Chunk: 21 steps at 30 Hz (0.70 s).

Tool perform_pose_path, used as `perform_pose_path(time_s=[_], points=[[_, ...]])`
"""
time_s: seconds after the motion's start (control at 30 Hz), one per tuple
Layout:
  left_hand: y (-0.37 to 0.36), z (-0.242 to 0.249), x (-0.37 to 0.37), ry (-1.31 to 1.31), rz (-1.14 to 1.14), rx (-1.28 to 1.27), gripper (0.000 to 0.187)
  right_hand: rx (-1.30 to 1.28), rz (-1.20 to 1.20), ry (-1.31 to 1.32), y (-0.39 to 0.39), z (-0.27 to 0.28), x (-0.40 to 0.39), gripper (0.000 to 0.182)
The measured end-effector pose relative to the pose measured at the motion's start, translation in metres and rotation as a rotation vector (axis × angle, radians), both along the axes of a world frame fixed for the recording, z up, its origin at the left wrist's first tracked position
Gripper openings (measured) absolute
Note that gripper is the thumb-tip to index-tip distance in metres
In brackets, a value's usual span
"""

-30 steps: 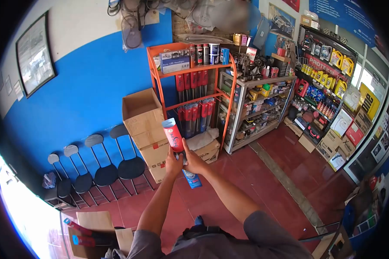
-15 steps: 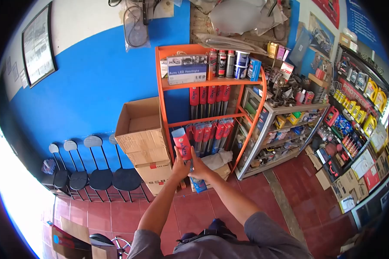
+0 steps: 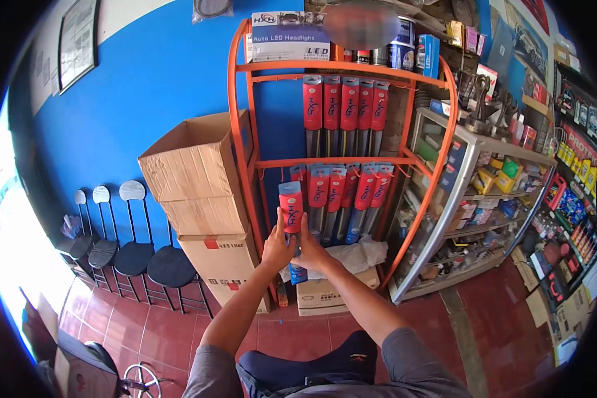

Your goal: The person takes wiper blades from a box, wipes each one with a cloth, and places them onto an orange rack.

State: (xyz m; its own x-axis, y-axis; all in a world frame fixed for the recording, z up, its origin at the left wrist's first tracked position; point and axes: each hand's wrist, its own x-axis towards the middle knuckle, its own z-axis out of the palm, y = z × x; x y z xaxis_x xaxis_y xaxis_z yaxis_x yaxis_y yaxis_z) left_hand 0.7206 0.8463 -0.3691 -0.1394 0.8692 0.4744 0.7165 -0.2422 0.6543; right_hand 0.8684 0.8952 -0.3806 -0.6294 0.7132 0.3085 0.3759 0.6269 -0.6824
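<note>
Both my hands hold one long wiper-blade pack (image 3: 290, 207) with a red top and a blue bottom end, upright in front of me. My left hand (image 3: 276, 247) grips its middle from the left, and my right hand (image 3: 312, 251) grips it from the right. The pack is close to the left side of the lower rail of an orange rack (image 3: 244, 142), where several like packs (image 3: 347, 192) hang in a row. More red packs (image 3: 343, 106) hang from the upper rail.
Stacked cardboard boxes (image 3: 202, 192) stand left of the rack, with black stools (image 3: 134, 255) beyond them along the blue wall. A box with white wrapping (image 3: 338, 285) lies on the floor under the rack. A metal shelf of small parts (image 3: 474, 199) is to the right.
I have come much closer to the orange rack, which now fills the view. The pack in both hands has moved up beside the lower row of hanging packs.
</note>
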Motion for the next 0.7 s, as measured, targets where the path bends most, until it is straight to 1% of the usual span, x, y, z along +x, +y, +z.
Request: perform_pose_path(time_s=[0.03, 0.17, 0.23, 0.3, 0.37, 0.43, 0.53, 0.57, 0.6, 0.63, 0.67, 0.7], points=[[0.004, -0.013, -0.002, 0.045, 0.000, 0.028, 0.097, 0.021, 0.008, 0.011, 0.003, -0.013, -0.002, 0.143], [0.003, -0.057, -0.003, 0.060, 0.031, 0.074, 0.095, 0.091, 0.035, 0.040, 0.014, -0.073, -0.004, 0.143], [0.003, -0.077, -0.004, 0.058, 0.013, 0.094, 0.097, 0.112, 0.056, 0.067, 0.014, -0.092, -0.003, 0.142], [0.003, -0.091, -0.003, 0.076, 0.013, 0.095, 0.096, 0.095, 0.007, 0.035, 0.013, -0.108, -0.001, 0.143], [0.005, -0.101, -0.002, 0.099, 0.012, 0.099, 0.096, 0.123, 0.000, 0.061, 0.009, -0.122, 0.004, 0.142], [0.008, -0.112, 0.001, 0.161, 0.020, 0.104, 0.095, 0.140, -0.011, 0.081, 0.008, -0.132, 0.009, 0.142], [0.017, -0.106, 0.008, 0.174, -0.011, 0.058, 0.093, 0.097, -0.072, 0.056, 0.014, -0.141, 0.018, 0.140], [0.019, -0.093, 0.013, 0.175, -0.018, 0.062, 0.093, 0.177, -0.069, 0.127, 0.020, -0.131, 0.020, 0.140], [0.020, -0.073, 0.018, 0.147, -0.043, 0.099, 0.093, 0.261, -0.063, 0.197, 0.024, -0.110, 0.021, 0.139], [0.018, -0.053, 0.022, 0.117, -0.064, 0.136, 0.093, 0.203, -0.095, 0.168, 0.027, -0.088, 0.024, 0.137], [0.017, -0.035, 0.025, 0.118, -0.062, 0.142, 0.093, 0.209, -0.092, 0.169, 0.031, -0.069, 0.023, 0.137], [0.017, -0.017, 0.028, 0.098, -0.070, 0.240, 0.092, 0.383, -0.097, 0.240, 0.037, -0.053, 0.021, 0.137]])
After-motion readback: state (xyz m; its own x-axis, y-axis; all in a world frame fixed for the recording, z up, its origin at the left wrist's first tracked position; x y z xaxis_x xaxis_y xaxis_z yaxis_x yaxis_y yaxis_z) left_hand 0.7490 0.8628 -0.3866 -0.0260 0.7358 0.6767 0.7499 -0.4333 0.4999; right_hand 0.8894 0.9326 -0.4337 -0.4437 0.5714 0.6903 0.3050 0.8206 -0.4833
